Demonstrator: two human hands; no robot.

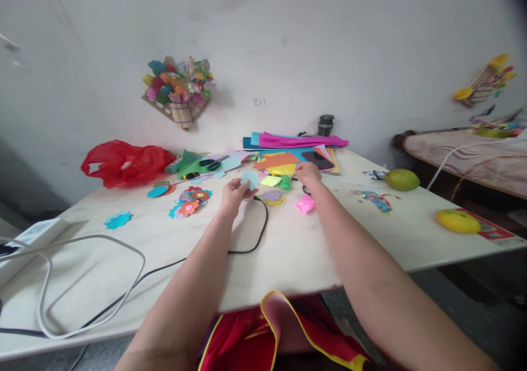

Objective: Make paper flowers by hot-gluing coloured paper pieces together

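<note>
Pinched in my left hand [234, 191] is a light blue paper flower [249, 180], held above the table. My right hand [308, 174] has its fingers pressed together beside a yellow packet [282, 170]; anything between the fingertips is too small to make out. A pale yellow packet [270, 181] and a green packet [285, 183] lie between my hands. Nearer to me are a lilac and yellow paper flower [274, 197] and a pink packet [305, 204]. Several layered paper flowers [189, 207] rest to the left.
A black cable [263, 228] and a white cable [140, 250] cross the table [284, 261]. Farther back are a red plastic bag [123, 163], scissors [209, 164] and coloured sheets [280, 159]. Two yellowish fruits [402, 179] sit at the right.
</note>
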